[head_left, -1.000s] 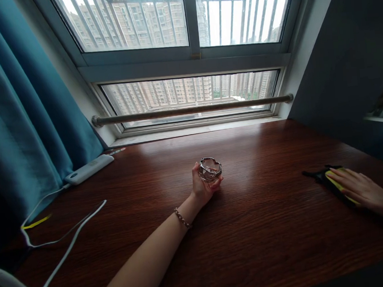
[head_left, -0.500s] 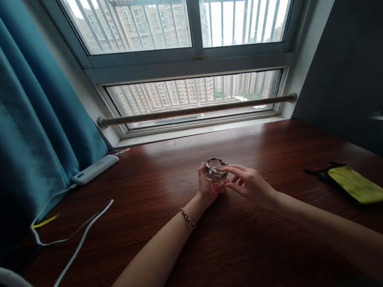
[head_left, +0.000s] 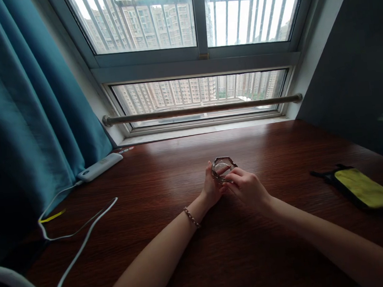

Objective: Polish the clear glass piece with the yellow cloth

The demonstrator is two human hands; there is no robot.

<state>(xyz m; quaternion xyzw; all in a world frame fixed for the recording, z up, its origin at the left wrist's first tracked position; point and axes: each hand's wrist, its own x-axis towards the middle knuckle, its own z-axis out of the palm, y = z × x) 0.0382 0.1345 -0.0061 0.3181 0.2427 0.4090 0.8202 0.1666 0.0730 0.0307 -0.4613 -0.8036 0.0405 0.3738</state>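
A small clear glass bowl [head_left: 223,162] with a dark, angular rim is held up over the brown table, its open side tilted toward me. My left hand [head_left: 211,188] is wrapped round its left side and underside, thumb up along the edge. My right hand [head_left: 247,185] is closed at the near right of the bowl, with its fingertips pinching the rim. These fingers cover part of the bowl's near side. I cannot make out anything inside the glass.
On the wood-grain table [head_left: 166,163] a yellow and black pouch [head_left: 366,186] lies at right. A white power strip [head_left: 101,167] sits by the blue curtain [head_left: 43,98]. White cables [head_left: 86,242] and a yellow strip [head_left: 53,216] lie at left. A metal bar [head_left: 202,110] crosses the window.
My right hand has moved in from beside the bowl, its loosely spread fingers now closed on the near rim. The bowl is turned, showing more of its opening. The view has shifted slightly.
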